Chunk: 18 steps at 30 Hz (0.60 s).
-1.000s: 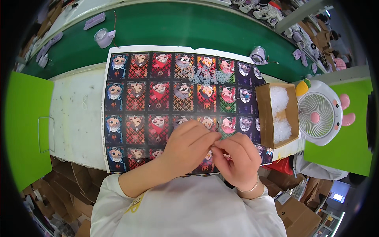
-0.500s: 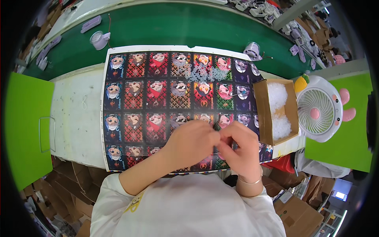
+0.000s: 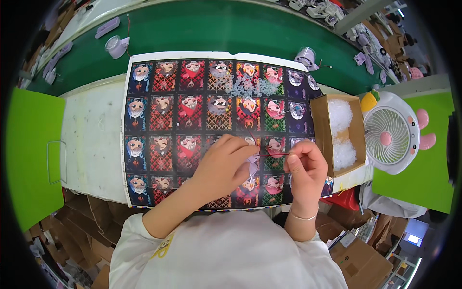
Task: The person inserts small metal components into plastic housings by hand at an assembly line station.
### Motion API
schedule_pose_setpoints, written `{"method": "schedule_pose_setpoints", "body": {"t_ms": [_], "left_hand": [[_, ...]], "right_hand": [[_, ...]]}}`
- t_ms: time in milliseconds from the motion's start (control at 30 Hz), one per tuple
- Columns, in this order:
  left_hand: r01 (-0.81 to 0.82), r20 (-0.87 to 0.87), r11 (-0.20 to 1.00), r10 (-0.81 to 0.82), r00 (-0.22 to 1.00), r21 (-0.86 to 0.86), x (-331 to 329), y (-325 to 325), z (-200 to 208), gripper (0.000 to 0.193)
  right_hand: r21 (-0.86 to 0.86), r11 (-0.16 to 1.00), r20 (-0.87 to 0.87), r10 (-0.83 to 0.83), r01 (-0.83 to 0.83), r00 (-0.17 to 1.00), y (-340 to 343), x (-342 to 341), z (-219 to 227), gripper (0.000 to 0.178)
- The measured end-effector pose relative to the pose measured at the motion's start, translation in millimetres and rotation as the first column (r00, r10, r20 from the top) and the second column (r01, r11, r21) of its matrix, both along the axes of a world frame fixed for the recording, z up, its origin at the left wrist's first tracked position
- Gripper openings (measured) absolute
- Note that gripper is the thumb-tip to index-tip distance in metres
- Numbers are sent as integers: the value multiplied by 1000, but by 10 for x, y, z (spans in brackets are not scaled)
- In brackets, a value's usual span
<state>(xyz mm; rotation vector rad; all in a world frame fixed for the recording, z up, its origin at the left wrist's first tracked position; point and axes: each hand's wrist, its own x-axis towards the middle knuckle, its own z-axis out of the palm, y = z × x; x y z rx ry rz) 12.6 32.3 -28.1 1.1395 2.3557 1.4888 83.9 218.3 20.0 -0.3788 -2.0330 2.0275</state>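
Where the white shirt (image 3: pixel 226 253) fills six o'clock, both bare forearms reach forward over a bench; take the small lilac part (image 3: pixel 252 166) between the hands as the dial's centre, twelve pointing away from the person. At nine o'clock the left hand (image 3: pixel 224 161) curls its fingers close around that part, hiding much of it. At three o'clock the right hand (image 3: pixel 308 168), a thin bracelet (image 3: pixel 304 218) at its wrist, pinches thumb and forefinger together on a dark reddish wire (image 3: pixel 273 155), stretched nearly straight between the hands. Under them lies a sheet (image 3: pixel 166 147) printed with rows of cartoon cards. Between two and three o'clock stands an open cardboard box (image 3: pixel 324 144) holding two clear, glassy heaps (image 3: pixel 340 115), with a white fan (image 3: pixel 387 137) just beyond. A slim tool (image 3: pixel 286 112) rests at one o'clock; small clear rings (image 3: pixel 250 86) scatter at twelve. Farthest, on a green surface (image 3: pixel 192 29), sit two lilac-and-clear housings (image 3: pixel 115 47), toward ten and one.
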Motion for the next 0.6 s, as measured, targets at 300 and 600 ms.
{"method": "schedule_pose_setpoints", "body": {"t_ms": [300, 600], "left_hand": [[-54, 179, 991, 32, 983, 119, 30, 126, -248, 32], [-47, 263, 986, 3, 965, 161, 27, 125, -211, 29]], "right_hand": [[-460, 887, 132, 110, -37, 985, -76, -41, -333, 22], [697, 713, -125, 224, -75, 967, -239, -79, -350, 22]]}}
